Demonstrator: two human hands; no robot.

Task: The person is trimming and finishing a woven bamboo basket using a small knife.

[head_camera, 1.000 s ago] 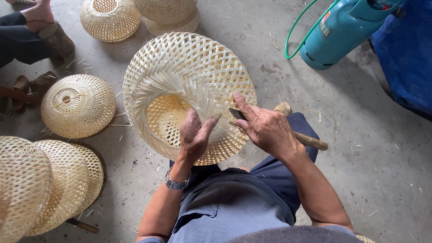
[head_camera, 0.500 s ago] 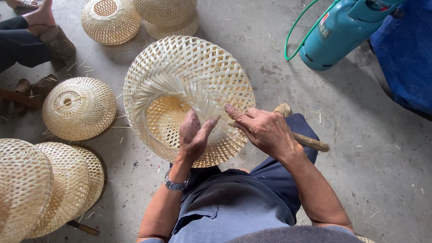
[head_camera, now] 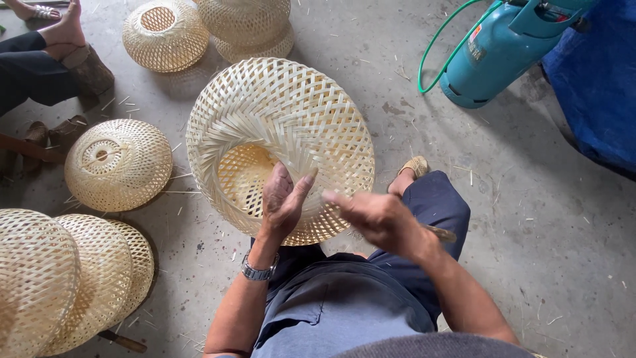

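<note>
Head view: the woven bamboo shade [head_camera: 278, 142] is propped on the lap, its rim steadied by the open-fingered left hand [head_camera: 283, 202]. A wooden-handled tool [head_camera: 440, 233] is gripped by the blurred right hand [head_camera: 377, 219]; short, controlled strokes at the rim seem best.

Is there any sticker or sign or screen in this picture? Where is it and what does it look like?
Sticker label: on the side of the teal gas cylinder lying at the top right; a small rectangle, red and orange above, pale below.
No screens, signs or packages show anywhere else.
</note>
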